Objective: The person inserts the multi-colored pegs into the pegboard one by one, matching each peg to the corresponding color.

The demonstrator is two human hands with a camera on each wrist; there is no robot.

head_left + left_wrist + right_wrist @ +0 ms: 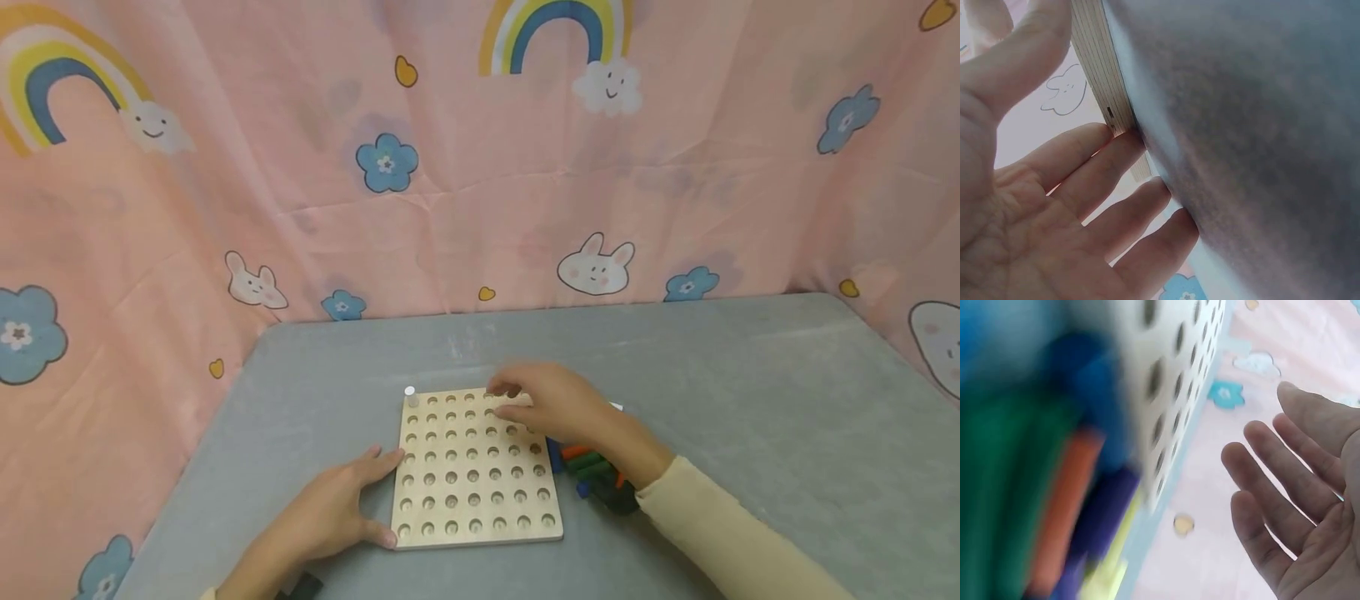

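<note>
A square wooden pegboard with rows of round holes lies on the table. One white peg stands upright in its far left corner. My left hand rests at the board's left side, thumb at the near corner and a finger at the edge; in the left wrist view its straight fingers meet the board's side. Above the board's far right part hovers my right hand, thumb and fingers apart. The right wrist view shows that hand's palm with nothing in it.
Right of the board, partly under my right forearm, lies a pile of coloured pegs, among them green, orange and blue ones. Up close in the right wrist view, an orange peg is blurred. A pink patterned curtain hangs behind the grey table.
</note>
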